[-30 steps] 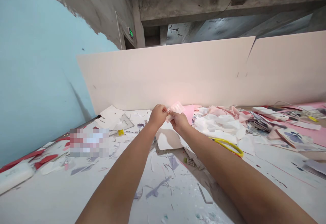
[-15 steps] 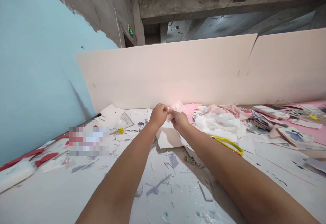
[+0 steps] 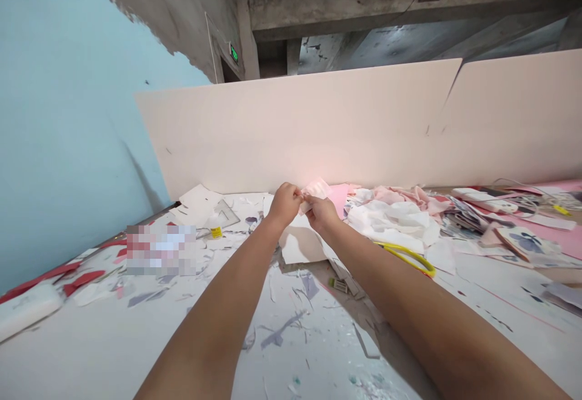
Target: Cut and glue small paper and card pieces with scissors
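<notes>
Bare concrete beams run overhead, a blue wall stands to the left, and a pale panel closes off the far side of a white tabletop strewn with paper scraps. Near the foot of that panel, in the middle, both arms reach well forward. The left hand and the right hand are curled, thumbs and fingers pinched close together on the near edge of a thin pale pink sheet; the exact contact of each fingertip is too small to tell. The sheet rises just beyond the fingers, with a deeper pink sheet beside it on the right and a white card below the wrists.

Something this thin probably creases easily, so a light pinch with the finger pads should serve better than a hard squeeze. With the two grips this close, small finger movements seem safer than pulling from the shoulder, and one hand is best used to steady while the other works. The white crumpled material and the yellow loop lie near the right forearm, so that elbow should swing little
</notes>
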